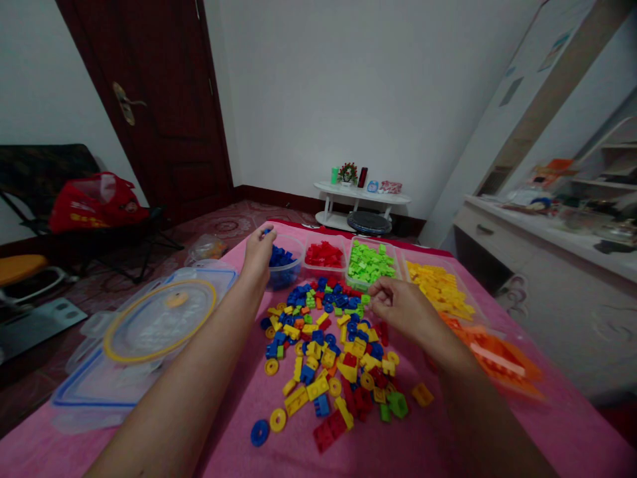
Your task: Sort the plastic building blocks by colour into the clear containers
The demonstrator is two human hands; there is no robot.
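My left hand (260,249) is at the left rim of a round clear tub of blue bricks (282,257), with a small blue brick (267,231) between its fingertips. Lower right of the green bricks, my right hand (395,297) is curled, its fingertips closed at a light green brick (365,299). Between my arms spreads a mixed pile of yellow, blue, red, green and orange toy bricks (328,358), with ring-shaped pieces among them. Behind it, clear containers hold red bricks (323,255), light green bricks (371,261) and yellow bricks (440,289).
Orange bricks (497,355) lie in a container at the table's right. Clear lids (159,318), one with a yellow ring, are stacked on the left of the pink tablecloth (233,425). A white low stand (326,187), a drawer cabinet (517,245) and a chair with a red bag (99,202) surround the table.
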